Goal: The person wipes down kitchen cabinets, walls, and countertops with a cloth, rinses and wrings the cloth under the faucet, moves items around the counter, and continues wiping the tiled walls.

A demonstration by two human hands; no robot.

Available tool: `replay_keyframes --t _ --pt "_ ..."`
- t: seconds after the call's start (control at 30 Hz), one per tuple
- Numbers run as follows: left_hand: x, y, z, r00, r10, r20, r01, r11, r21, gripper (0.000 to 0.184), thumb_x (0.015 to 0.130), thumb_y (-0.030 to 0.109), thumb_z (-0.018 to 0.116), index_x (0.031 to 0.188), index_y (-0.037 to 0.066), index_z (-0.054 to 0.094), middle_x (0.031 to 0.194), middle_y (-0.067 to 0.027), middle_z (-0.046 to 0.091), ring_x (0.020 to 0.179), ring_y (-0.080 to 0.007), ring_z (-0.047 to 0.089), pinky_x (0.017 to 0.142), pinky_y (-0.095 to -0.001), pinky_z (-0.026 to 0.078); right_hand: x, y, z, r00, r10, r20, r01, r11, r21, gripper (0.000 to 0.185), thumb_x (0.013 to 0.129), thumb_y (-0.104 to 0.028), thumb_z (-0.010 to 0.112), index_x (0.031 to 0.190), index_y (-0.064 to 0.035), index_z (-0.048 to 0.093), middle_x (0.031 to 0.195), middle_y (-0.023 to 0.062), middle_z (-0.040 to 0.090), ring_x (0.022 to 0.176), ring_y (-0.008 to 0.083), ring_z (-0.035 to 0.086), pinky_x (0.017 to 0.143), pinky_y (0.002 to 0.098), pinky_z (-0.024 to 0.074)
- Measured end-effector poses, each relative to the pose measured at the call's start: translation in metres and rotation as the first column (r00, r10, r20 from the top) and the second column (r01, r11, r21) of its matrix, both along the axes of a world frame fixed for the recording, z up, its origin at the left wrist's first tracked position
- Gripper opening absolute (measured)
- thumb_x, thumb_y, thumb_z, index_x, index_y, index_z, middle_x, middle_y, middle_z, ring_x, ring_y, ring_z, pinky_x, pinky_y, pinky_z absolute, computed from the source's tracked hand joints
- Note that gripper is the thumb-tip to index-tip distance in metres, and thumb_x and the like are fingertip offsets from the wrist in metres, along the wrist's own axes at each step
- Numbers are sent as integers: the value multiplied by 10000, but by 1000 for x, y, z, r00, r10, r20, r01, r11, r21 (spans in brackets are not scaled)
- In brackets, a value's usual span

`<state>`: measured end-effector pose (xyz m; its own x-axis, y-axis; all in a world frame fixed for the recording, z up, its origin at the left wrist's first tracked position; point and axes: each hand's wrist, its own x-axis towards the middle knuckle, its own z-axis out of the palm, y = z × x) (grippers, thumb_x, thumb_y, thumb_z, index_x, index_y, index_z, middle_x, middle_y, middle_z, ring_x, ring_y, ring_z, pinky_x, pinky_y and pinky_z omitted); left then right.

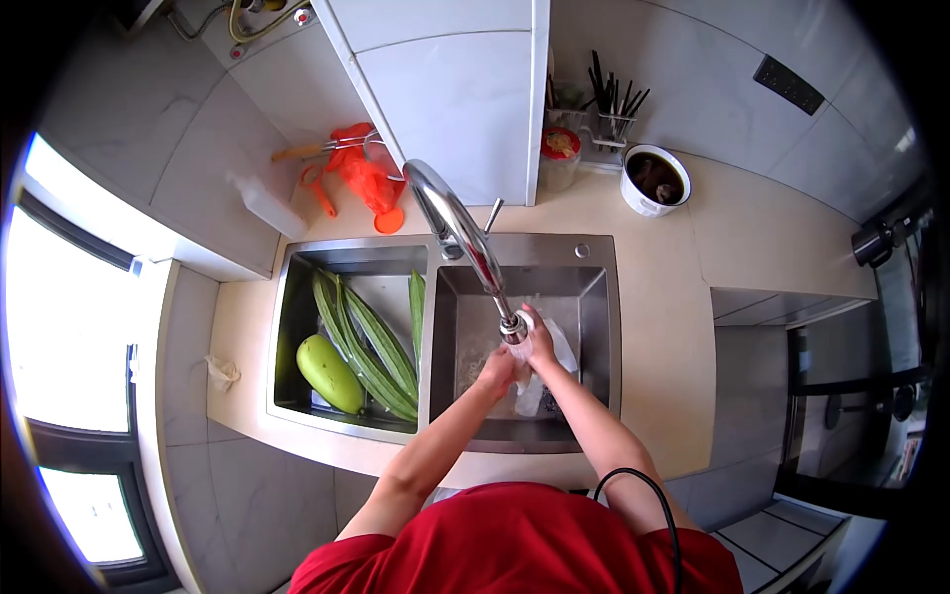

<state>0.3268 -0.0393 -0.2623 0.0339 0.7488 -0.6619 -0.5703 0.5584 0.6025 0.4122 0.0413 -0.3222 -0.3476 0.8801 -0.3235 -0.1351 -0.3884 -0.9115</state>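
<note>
Both hands are in the right sink basin [602, 342], under the curved chrome faucet [465, 223]. My right hand [538, 346] is closed just beside and below the spout's tip, which partly hides its fingers. Slightly lower and to the left, my left hand [501, 368] is closed too. A pale, wet-looking thing [522, 375] shows between the hands; its kind cannot be made out. A crumpled clear plastic bag [562, 348] lies in the basin behind and beside my right hand.
The left basin [278, 346] holds several long ridged gourds [381, 342] and a rounded green gourd [330, 373]. Behind stand a red plastic bag [361, 173], an orange peeler [319, 190], a lidded jar [560, 158], a utensil rack [616, 129] and a white pot [645, 203] of dark liquid.
</note>
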Motion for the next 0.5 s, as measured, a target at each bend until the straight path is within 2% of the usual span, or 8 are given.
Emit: replay_keyframes --t 0.1,0.13,0.2,0.27,0.33,0.4,0.47,0.5 --pt "1 12 21 967 172 -188 -168 985 36 197 914 180 432 1013 73 564 920 -72 626 750 -178 600 596 -304 474 2 -56 54 870 76 487 -196 960 201 381 878 -150 519 1244 -52 471 1195 213 529 1101 342 523 914 390 419" --pt "-9 16 9 960 279 12 -279 960 38 252 914 200 386 1001 69 583 900 -76 628 799 -194 604 699 -343 495 3 -74 70 904 -95 417 -228 719 657 358 865 -168 525 1200 -44 511 1149 215 556 1062 360 543 881 417 432" --pt "-14 8 0 940 277 199 -294 954 58 288 915 211 369 1011 54 591 918 -83 628 831 -213 598 731 -365 482 -5 -85 70 865 -106 490 -248 759 602 334 838 -127 529 1160 -37 538 1105 218 578 1032 376 554 867 427 437" --pt "-9 7 5 922 53 -383 -12 994 108 272 907 211 436 1042 39 597 929 -63 630 842 -166 575 712 -330 462 -9 -58 86 973 -92 213 -4 910 414 318 810 -102 568 1122 -40 561 1034 213 611 967 361 584 814 424 460" --pt "-19 0 -23 851 -163 -500 188 982 0 271 893 228 480 1056 53 605 926 -60 632 830 -145 563 714 -308 456 19 -16 46 766 83 637 -388 850 356 303 856 -189 547 1119 -39 566 1033 198 620 951 326 602 793 399 467" --pt "-36 -5 -9 873 -254 -417 236 967 -95 260 876 214 497 1049 59 612 895 -49 624 792 -147 565 701 -287 460 29 13 83 747 126 653 -188 982 27 352 877 -262 521 1148 -38 547 1029 195 624 937 305 614 780 382 468" --pt "-48 -11 -27 631 -74 -772 322 931 174 261 862 204 520 1069 68 601 852 -23 598 738 -130 554 670 -276 460 39 9 71 870 101 482 -111 994 -9 422 895 -331 503 1184 -24 518 1024 168 633 919 267 615 776 378 467" --pt "-48 -15 -10 293 29 -956 383 912 145 291 850 218 555 1091 57 582 834 -44 597 721 -152 559 675 -279 465 38 1 87 931 137 338 -89 984 -155 421 905 -343 490 1177 -24 526 1025 142 631 919 244 610 776 374 467"
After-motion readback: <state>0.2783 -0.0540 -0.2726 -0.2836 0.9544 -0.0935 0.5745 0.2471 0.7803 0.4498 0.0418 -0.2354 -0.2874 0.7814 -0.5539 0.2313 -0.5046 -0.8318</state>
